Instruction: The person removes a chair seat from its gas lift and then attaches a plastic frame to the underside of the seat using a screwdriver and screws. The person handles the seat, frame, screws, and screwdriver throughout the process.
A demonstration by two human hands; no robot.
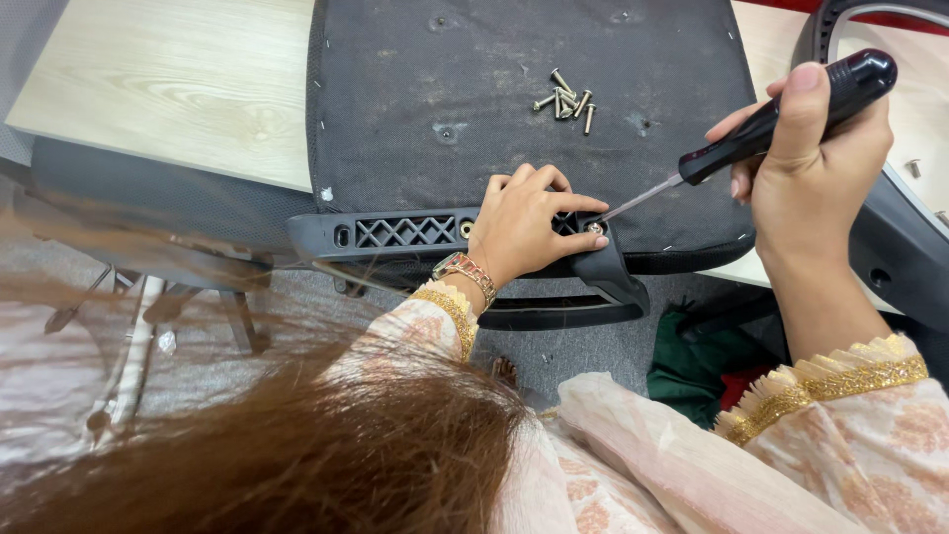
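An upturned office chair seat [494, 79] with dusty black fabric lies on a light wood table [168, 79]. A black plastic armrest bracket [405, 232] runs along the seat's near edge. My left hand [524, 222] presses on the bracket, with its fingertips beside a screw [595, 227]. My right hand [811, 148] grips a black-handled screwdriver [781, 114]; its thin metal tip meets that screw. Several loose screws [565, 99] lie in a small pile on the seat underside.
Another black chair part [890, 247] stands at the right edge, with a single screw [914, 168] on it. A dark chair [148, 213] sits below the table at left. Green and red cloth [697, 371] lies on the grey floor. My hair [297, 445] covers the lower left.
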